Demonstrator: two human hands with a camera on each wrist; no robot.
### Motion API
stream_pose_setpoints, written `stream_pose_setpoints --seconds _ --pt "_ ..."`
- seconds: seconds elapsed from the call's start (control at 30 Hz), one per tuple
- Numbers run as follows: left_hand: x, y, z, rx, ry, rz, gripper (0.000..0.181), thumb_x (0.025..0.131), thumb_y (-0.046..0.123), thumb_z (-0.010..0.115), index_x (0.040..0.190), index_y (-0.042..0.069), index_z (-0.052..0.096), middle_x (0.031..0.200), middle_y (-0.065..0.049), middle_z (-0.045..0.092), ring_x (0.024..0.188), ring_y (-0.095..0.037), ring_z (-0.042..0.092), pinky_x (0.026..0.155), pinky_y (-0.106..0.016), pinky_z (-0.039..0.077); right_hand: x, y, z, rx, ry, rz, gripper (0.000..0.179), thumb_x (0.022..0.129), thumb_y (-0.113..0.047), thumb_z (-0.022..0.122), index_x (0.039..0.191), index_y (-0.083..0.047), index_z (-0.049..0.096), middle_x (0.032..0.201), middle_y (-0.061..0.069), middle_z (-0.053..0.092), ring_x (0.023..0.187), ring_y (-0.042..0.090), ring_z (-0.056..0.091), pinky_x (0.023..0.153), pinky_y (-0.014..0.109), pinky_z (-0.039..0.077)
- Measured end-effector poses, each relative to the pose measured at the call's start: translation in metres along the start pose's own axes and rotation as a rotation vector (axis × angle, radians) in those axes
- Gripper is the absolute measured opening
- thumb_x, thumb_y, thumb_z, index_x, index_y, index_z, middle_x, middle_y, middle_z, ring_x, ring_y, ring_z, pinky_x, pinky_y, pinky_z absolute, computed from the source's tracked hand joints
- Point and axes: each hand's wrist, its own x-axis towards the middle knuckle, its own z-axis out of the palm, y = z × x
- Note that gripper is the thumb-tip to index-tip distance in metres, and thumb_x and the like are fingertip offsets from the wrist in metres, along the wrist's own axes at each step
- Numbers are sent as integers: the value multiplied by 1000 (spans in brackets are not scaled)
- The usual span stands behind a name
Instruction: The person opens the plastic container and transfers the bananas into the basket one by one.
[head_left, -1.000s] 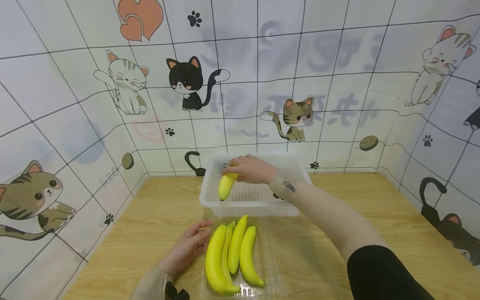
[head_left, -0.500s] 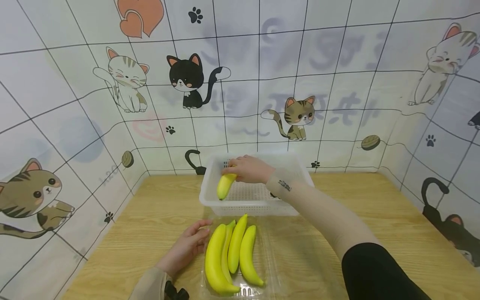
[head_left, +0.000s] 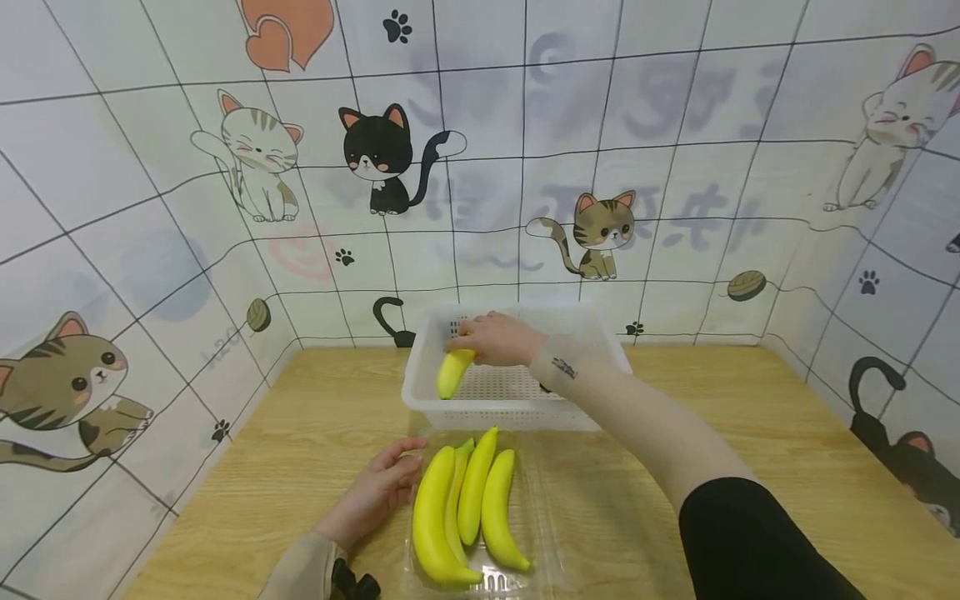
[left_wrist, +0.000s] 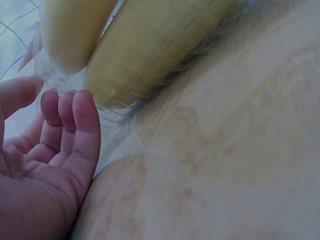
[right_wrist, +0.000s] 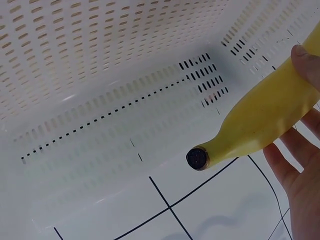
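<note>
Over the left end of a white perforated plastic basket, my right hand grips a banana that tilts with its lower end toward me. In the right wrist view the thumb lies on one side of the banana and the fingers on the other, its dark stem tip pointing out. My left hand rests at the left edge of a clear plastic tray, fingers loosely bent with their tips right at the rim. Several bananas lie side by side in the tray.
The basket stands at the back of the wooden tabletop, close to the cat-printed wall covering. The clear tray sits in front of the basket, nearer to me. Side walls border the tabletop on the left and right.
The view has shifted slightly. My right hand still holds the banana over the basket's left end, and my left hand stays at the tray's edge.
</note>
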Motion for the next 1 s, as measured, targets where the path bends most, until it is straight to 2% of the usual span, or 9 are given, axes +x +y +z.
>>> stream_pose_setpoints --seconds 0.2,0.33,0.5,0.73,1.0 --pt "1 0 -1 7 0 2 32 102 15 50 131 5 42 81 3 53 70 -8 51 64 -23 48 5 4 1 -3 -42 -3 54 86 -17 76 134 -28 57 123 1 60 105 22 59 89 40 47" --pt "2 1 -2 9 -2 3 32 102 15 50 131 5 42 81 3 52 70 -9 51 64 -23 48 10 7 7 -39 -86 11 55 87 -20 75 136 -32 54 123 -1 59 105 18 58 91 36 46" --pt "1 0 -2 0 -10 -1 30 102 14 49 131 7 43 82 3 52 71 -8 51 66 -24 47 16 7 18 -24 -136 23 54 87 -21 74 135 -34 54 120 -1 60 100 17 58 88 34 46" --pt "0 2 2 0 3 -13 34 102 16 50 133 6 42 82 4 53 72 -9 51 68 -26 49 20 11 34 -50 -153 9 53 87 -23 75 134 -36 55 118 -2 61 100 17 59 88 35 47" --pt "-3 3 2 -3 15 -11 36 101 16 52 133 3 41 81 4 53 72 -9 51 68 -27 49 27 10 36 -5 -173 42 55 86 -20 74 135 -34 54 119 -1 61 102 17 58 89 35 46"
